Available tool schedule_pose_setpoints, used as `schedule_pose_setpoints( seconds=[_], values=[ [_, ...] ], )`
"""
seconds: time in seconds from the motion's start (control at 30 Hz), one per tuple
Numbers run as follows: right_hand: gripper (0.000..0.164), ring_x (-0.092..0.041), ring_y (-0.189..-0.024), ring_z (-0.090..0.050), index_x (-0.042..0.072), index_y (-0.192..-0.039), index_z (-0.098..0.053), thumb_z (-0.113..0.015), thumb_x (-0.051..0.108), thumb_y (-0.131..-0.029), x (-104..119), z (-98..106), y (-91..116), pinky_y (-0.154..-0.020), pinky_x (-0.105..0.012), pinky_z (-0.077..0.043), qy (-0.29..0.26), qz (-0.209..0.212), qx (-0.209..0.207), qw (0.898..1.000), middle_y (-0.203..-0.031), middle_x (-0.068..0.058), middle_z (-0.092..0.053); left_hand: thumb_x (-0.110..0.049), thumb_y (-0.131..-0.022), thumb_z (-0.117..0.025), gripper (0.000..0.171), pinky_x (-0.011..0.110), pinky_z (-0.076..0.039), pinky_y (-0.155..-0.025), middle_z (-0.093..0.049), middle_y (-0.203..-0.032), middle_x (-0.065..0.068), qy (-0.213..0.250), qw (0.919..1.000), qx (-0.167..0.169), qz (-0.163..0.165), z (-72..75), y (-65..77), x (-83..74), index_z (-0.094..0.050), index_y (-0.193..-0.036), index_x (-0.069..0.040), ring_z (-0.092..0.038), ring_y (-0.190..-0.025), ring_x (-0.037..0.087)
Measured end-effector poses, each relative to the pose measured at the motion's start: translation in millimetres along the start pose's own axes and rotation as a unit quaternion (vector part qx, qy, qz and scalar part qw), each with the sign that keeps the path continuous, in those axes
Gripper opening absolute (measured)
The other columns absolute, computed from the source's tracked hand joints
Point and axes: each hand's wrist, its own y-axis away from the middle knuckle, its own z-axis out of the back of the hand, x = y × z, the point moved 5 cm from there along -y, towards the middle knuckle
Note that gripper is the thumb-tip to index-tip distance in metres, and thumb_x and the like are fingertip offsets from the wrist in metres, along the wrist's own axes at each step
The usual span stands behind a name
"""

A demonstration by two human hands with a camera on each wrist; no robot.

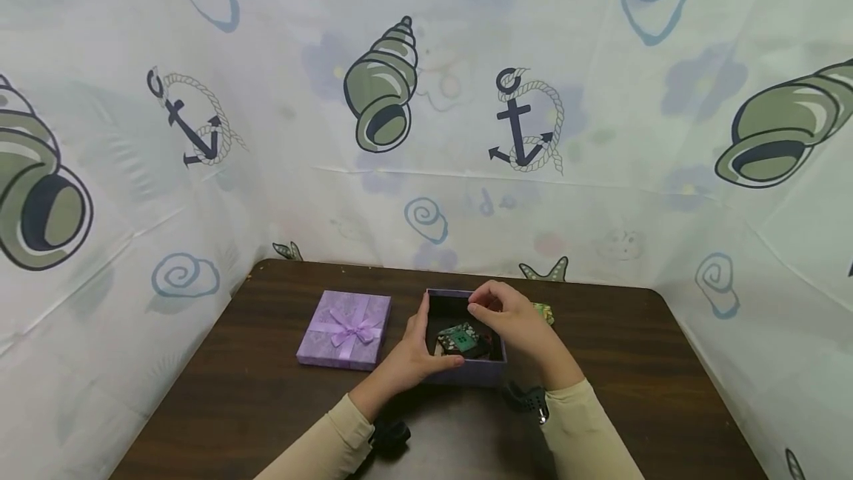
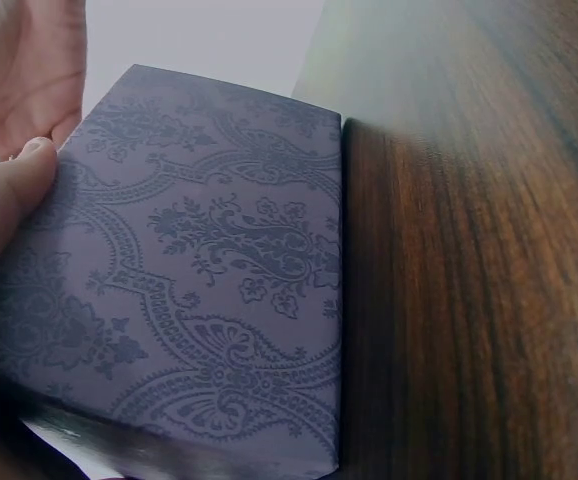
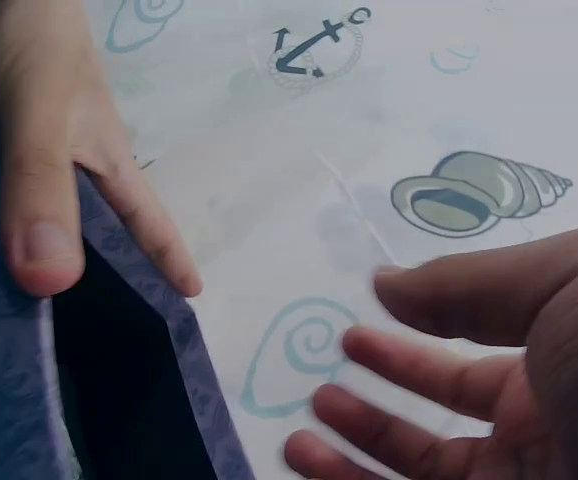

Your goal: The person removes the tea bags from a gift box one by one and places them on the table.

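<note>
A purple gift box (image 1: 469,372) with a dark inside stands uncovered on the table in the head view. My left hand (image 1: 413,352) holds its near left corner, the thumb over the front rim and the fingers along the left side. The left wrist view shows the patterned outer wall (image 2: 219,270) of the box close up. Above the back right of the box hovers my right hand (image 1: 516,317), fingers loosely bent; in the right wrist view nothing lies between them. Inside the box lies a green-and-black patterned item (image 1: 458,338), with other dark contents hard to make out.
Left of the box lies its purple lid (image 1: 343,330) with a ribbon bow. A yellow-green item (image 1: 545,312) is partly hidden behind my right hand. The brown wooden table (image 1: 620,369) meets a white printed cloth (image 1: 453,206) at the back.
</note>
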Motion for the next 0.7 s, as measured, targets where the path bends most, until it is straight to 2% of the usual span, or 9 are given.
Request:
schedule_pose_setpoints(
  seconds=[0.23,0.4,0.57,0.7],
  values=[
    [0.027,-0.023,-0.112,-0.067,0.012,-0.123,-0.070,-0.074,0.031,-0.106,0,-16,-18,-0.098,-0.049,-0.060,0.053,-0.042,0.070,0.995,-0.124,-0.007,-0.069,-0.061,-0.087,-0.088,0.136,0.075,-0.036,-0.121,-0.008,-0.181,0.023,0.002,1.0000,0.004,-0.001,-0.7,1.0,1.6,0.015,-0.174,-0.040,-0.029,-0.162,0.051],
    [0.028,-0.022,-0.106,-0.068,0.012,-0.121,-0.070,-0.077,0.033,-0.103,-1,-25,-31,-0.096,-0.049,-0.060,0.095,-0.066,0.096,0.989,-0.120,-0.007,-0.070,-0.061,-0.087,-0.087,0.136,0.075,-0.037,-0.120,-0.008,-0.182,0.022,0.004,1.0000,0.009,0.001,-0.8,1.1,2.1,0.015,-0.174,-0.038,-0.030,-0.162,0.051],
    [0.035,-0.021,-0.098,-0.067,0.011,-0.122,-0.071,-0.079,0.037,-0.101,-3,-33,-41,-0.091,-0.047,-0.059,0.152,-0.093,0.122,0.976,-0.116,-0.005,-0.072,-0.066,-0.087,-0.086,0.136,0.075,-0.039,-0.119,-0.007,-0.182,0.022,0.006,0.9999,0.015,0.000,-0.8,1.7,1.4,0.015,-0.174,-0.039,-0.030,-0.161,0.053],
    [0.040,-0.021,-0.093,-0.065,0.011,-0.123,-0.071,-0.081,0.041,-0.098,-6,-37,-47,-0.087,-0.047,-0.058,0.169,-0.112,0.137,0.970,-0.116,-0.004,-0.073,-0.067,-0.086,-0.085,0.137,0.074,-0.039,-0.119,-0.007,-0.182,0.021,0.004,0.9999,0.015,0.000,-0.3,2.1,1.5,0.015,-0.174,-0.038,-0.029,-0.162,0.052]
  ],
)
